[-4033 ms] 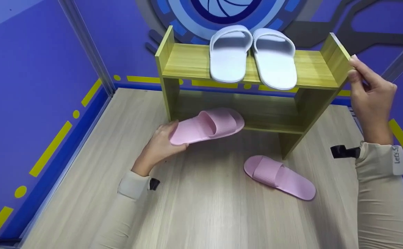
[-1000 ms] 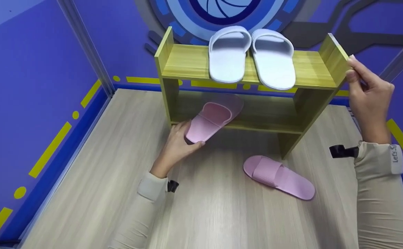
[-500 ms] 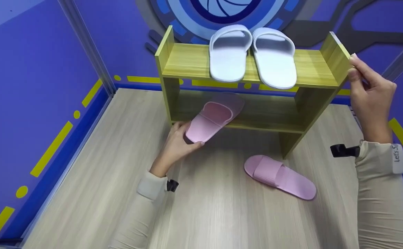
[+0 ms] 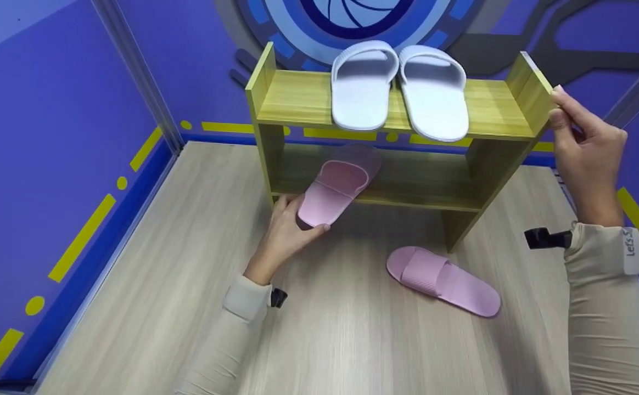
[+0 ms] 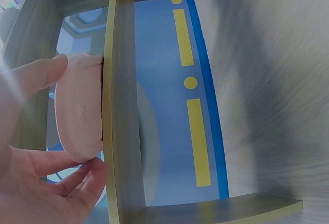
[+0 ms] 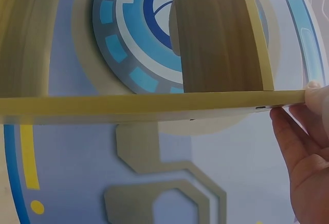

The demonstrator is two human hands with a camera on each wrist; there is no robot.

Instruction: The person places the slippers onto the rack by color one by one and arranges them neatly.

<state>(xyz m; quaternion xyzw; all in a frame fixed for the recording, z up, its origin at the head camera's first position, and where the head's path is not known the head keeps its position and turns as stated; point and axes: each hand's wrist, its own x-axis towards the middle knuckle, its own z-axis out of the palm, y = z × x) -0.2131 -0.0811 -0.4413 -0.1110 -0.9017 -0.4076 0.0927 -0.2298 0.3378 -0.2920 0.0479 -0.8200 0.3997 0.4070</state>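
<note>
A pink slipper [image 4: 328,202] lies toe-inward at the left part of the lower level of a wooden shoe rack [image 4: 424,198]. My left hand [image 4: 286,233] grips its heel between thumb and fingers, and the heel juts out past the board's front edge. The left wrist view shows the heel end of this pink slipper [image 5: 79,106] beside the board edge. At the rack's right side panel, my right hand [image 4: 591,156] pinches the upper edge between thumb and fingers. The matching pink slipper [image 4: 444,281] rests on the floor in front of the rack.
Two white slippers, a left one [image 4: 360,99] and a right one [image 4: 437,107], sit side by side on the top shelf, heels forward. Blue walls [image 4: 56,137] with yellow marks stand left, behind and right. The floor [image 4: 341,329] is pale wood-grain.
The left hand has brought the pink slipper in from in front of the rack, turned its toe inward and, lately, nudged it slightly deeper. My right hand keeps its hold on the side panel.
</note>
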